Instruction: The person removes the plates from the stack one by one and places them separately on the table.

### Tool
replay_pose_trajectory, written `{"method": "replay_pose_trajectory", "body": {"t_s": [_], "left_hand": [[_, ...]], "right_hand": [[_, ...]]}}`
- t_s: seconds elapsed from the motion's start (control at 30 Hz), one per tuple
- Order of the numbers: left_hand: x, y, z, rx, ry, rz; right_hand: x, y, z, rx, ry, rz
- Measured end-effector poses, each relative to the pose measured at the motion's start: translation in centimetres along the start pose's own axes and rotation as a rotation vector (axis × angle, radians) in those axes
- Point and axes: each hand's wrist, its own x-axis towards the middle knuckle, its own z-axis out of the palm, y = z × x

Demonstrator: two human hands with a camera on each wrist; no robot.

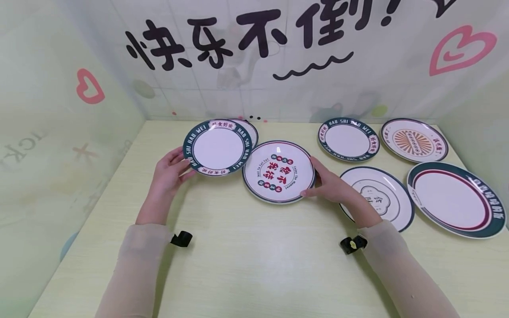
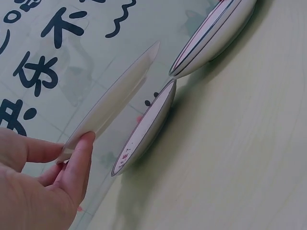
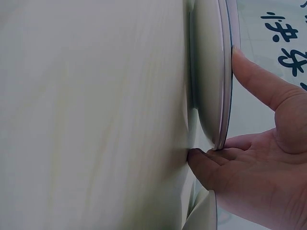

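Observation:
My left hand [image 1: 169,171] pinches the left edge of a round plate with a dark green patterned rim [image 1: 216,149]. In the left wrist view this plate [image 2: 112,98] is tilted and raised off the table, thumb on one face and fingers on the other. Partly hidden behind it lies a white plate with a thin dark rim [image 1: 250,129]. At the middle, my right hand [image 1: 334,186] holds the right edge of a white plate with red characters [image 1: 278,172]. The right wrist view shows stacked rims [image 3: 223,86] there, thumb at the top edge and fingers under it.
On the right of the light wooden table [image 1: 254,265] lie a green-rimmed plate [image 1: 349,139], a plate with an orange sunburst [image 1: 413,140], a white plate with a cloud-shaped emblem [image 1: 391,205] and a large oval plate [image 1: 453,198]. A printed backdrop [image 1: 254,97] stands behind.

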Motion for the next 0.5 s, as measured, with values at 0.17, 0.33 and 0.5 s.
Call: {"method": "replay_pose_trajectory", "body": {"t_s": [0.17,0.33,0.5], "left_hand": [[0.1,0.4,-0.7,-0.073,0.036,-0.008],[0.1,0.8,-1.2,-0.134,0.068,-0.014],[0.3,1.0,-1.7,-0.171,0.089,-0.013]], "right_hand": [[0.0,0.0,0.0,0.0,0.004,-0.006],[0.0,0.0,0.0,-0.01,0.004,0.002],[-0.1,-0.1,0.0,-0.008,0.001,0.005]]}}
